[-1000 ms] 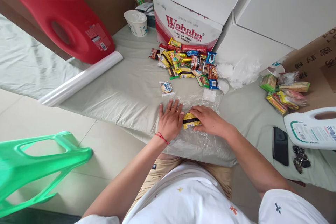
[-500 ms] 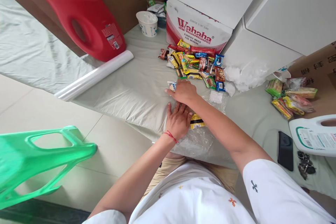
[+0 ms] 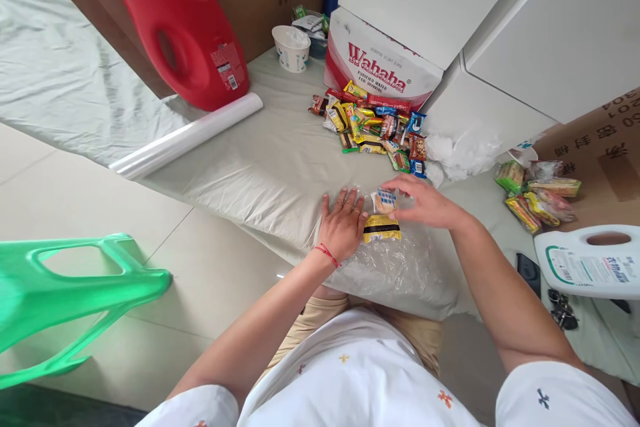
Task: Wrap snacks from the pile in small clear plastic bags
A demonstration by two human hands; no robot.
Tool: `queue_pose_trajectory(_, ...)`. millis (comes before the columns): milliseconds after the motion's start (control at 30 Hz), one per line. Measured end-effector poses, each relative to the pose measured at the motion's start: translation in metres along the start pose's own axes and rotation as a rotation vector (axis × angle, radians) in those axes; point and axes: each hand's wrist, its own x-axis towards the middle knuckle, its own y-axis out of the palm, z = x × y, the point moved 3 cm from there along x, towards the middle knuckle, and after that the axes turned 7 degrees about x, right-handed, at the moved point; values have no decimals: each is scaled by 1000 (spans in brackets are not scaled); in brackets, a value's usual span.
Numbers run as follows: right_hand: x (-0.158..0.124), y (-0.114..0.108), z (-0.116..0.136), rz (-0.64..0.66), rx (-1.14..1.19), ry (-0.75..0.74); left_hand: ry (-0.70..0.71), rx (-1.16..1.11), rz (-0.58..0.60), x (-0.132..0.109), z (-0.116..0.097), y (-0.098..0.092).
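Note:
My left hand [image 3: 344,225] lies flat, fingers spread, on clear plastic film [image 3: 410,267] over the covered surface. Right beside it on the film is a yellow snack packet [image 3: 383,229] with a dark band. A small blue-and-white snack packet [image 3: 384,200] sits just beyond the yellow one. My right hand [image 3: 423,201] has it from the right side, fingers at its far edge and thumb at its near edge. Further back, a pile of wrapped snacks [image 3: 373,123] in yellow, red, brown and blue lies before a Wahaha carton [image 3: 380,60].
A film roll [image 3: 190,133] and a red jug [image 3: 185,33] are at the left, near a paper cup [image 3: 291,50]. A green stool [image 3: 90,280] stands on the floor. Rightward are more snacks [image 3: 537,197], a white bottle [image 3: 585,260], a phone [image 3: 529,273] and keys [image 3: 563,310].
My right hand has moved right and toward me, bringing the blue-and-white packet from beyond my left hand to beside the yellow packet. My left hand stays flat on the film.

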Motion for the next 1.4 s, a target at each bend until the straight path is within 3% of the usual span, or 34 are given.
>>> queue_pose_trajectory(100, -35, 11, -3, 52, -16, -11, -7, 3, 0, 0, 0, 0)
queue_pose_trajectory(200, -41, 30, -4, 60, -41, -5, -18, 14, -4, 1, -1, 0)
queue_pose_trajectory(333, -33, 46, -6, 73, -117, 17, -47, -9, -31, 0, 1, -1)
queue_pose_trajectory(433, -31, 43, -10, 64, -91, -26, -95, -63, -104, -2, 6, -2)
queue_pose_trajectory(533, -29, 29, -21, -75, -49, -65, -152, -111, -233, -3, 14, -5)
queue_pose_trajectory(633, -17, 18, -40, -232, -109, 0, -246, -121, -322, 1, 22, -8)
queue_pose_trajectory(800, 25, 28, -63, -188, -258, 66, -361, -77, -250, 23, 28, -5)
queue_pose_trajectory(933, 51, 36, -69, -67, -309, 106, -323, -139, -179, 43, 34, -2)
queue_pose_trajectory(1067, 53, 31, -69, 25, -250, 106, -303, -257, -72, 54, 47, -1)
queue_pose_trajectory(1133, 44, 25, -64, 22, -180, 58, -227, -347, -59, 53, 52, -6)
queue_pose_trajectory(1233, 18, 18, -48, -57, -89, -32, -48, -442, -147, 42, 53, -22)
queue_pose_trajectory(1400, -33, 19, -18, -181, -75, -196, 203, -409, -240, 18, 44, -48)
